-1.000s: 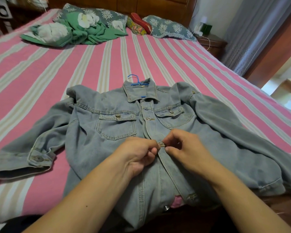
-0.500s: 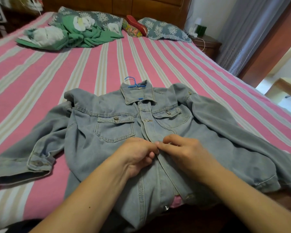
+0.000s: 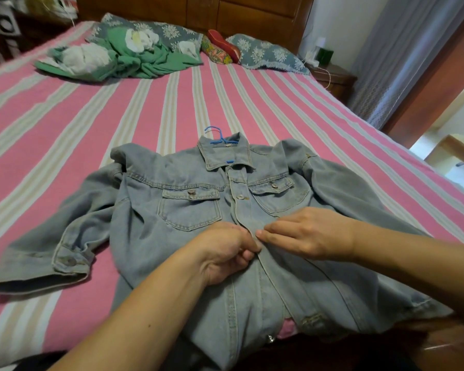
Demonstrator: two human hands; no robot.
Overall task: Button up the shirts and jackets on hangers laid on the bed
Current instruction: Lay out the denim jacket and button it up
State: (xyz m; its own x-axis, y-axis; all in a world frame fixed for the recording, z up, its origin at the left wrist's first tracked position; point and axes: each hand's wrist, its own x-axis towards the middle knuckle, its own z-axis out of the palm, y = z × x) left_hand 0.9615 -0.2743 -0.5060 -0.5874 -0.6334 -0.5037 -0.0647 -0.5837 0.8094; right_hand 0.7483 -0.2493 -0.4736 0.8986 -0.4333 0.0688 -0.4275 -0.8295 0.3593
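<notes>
The denim jacket (image 3: 188,226) lies face up on a blue hanger (image 3: 217,137) on the striped bed (image 3: 65,124), collar away from the person, hem at the near edge. The upper placket button (image 3: 240,196) sits closed; the hem button (image 3: 270,338) is open, with pink lining showing beside it.

The step in hand is the mid-placket button. The left hand (image 3: 225,253) has its fingers curled around the left front edge, pinching the denim. The right hand (image 3: 308,234) pinches the opposite edge, forefinger and thumb meeting the left fingertips at the placket. The button itself is hidden between the fingers, so whether it has passed through the hole cannot be told.

Procedure, as a judgement:
1. Hold the buttonhole edge taut with one hand.
2. Tilt the metal button on edge and feed it through the slot.
3. Pull both edges flat to seat it.
4. Keep the placket aligned with the closed button above; stiff denim tends to resist and skew.

Crumpled green clothing (image 3: 150,60) lies well apart, near the pillows (image 3: 265,53).
</notes>
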